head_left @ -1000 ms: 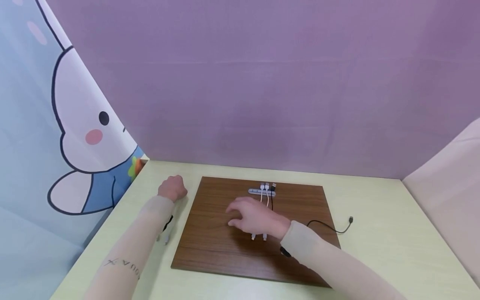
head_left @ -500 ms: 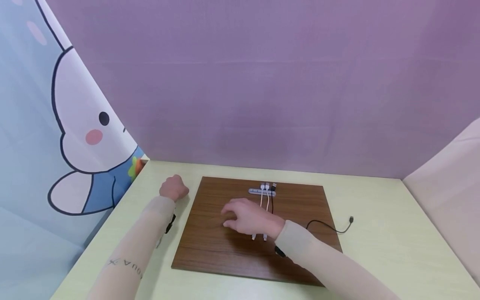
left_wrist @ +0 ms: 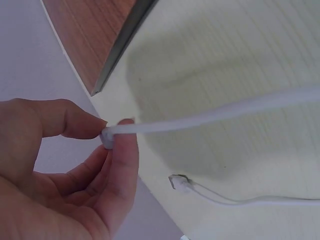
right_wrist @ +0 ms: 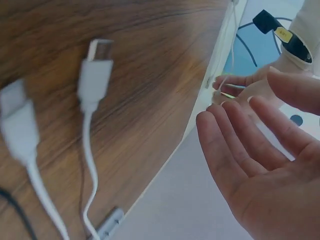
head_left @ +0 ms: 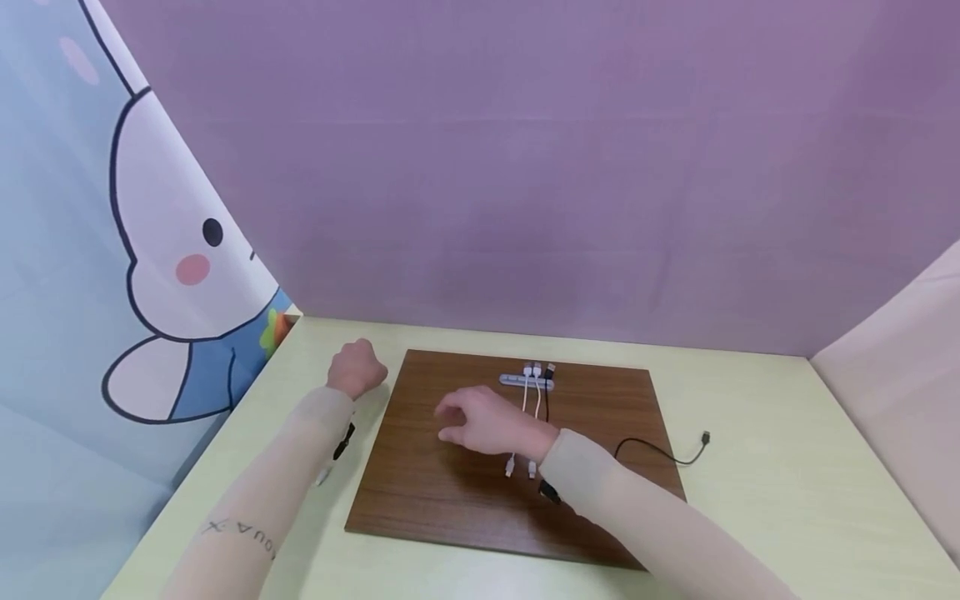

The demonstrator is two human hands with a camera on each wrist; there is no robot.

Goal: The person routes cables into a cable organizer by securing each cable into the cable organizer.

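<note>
My left hand (head_left: 356, 368) is raised at the left of the brown wooden board (head_left: 420, 492). In the left wrist view its thumb and fingers pinch the end of a white cable (left_wrist: 210, 117). A second white cable (left_wrist: 245, 202) lies on the table below. Above the board my right hand (head_left: 491, 422) holds nothing, its fingers loosely bent. Beneath it run two white USB cables, one ending in a connector (right_wrist: 96, 80) and the other in a similar connector (right_wrist: 20, 125). They and a black cable sit in a pale cable clip (head_left: 512, 380) at the board's far side.
The black cable (head_left: 663, 454) trails over the board's right edge onto the pale table (head_left: 757, 500). A purple cloth (head_left: 480, 183) hangs behind, and a printed blue curtain (head_left: 60, 333) hangs at the left.
The right hand has shifted a little left over the board, uncovering more of the white cable ends. The left hand has edged right, closer to the board. The head view has shifted slightly.
</note>
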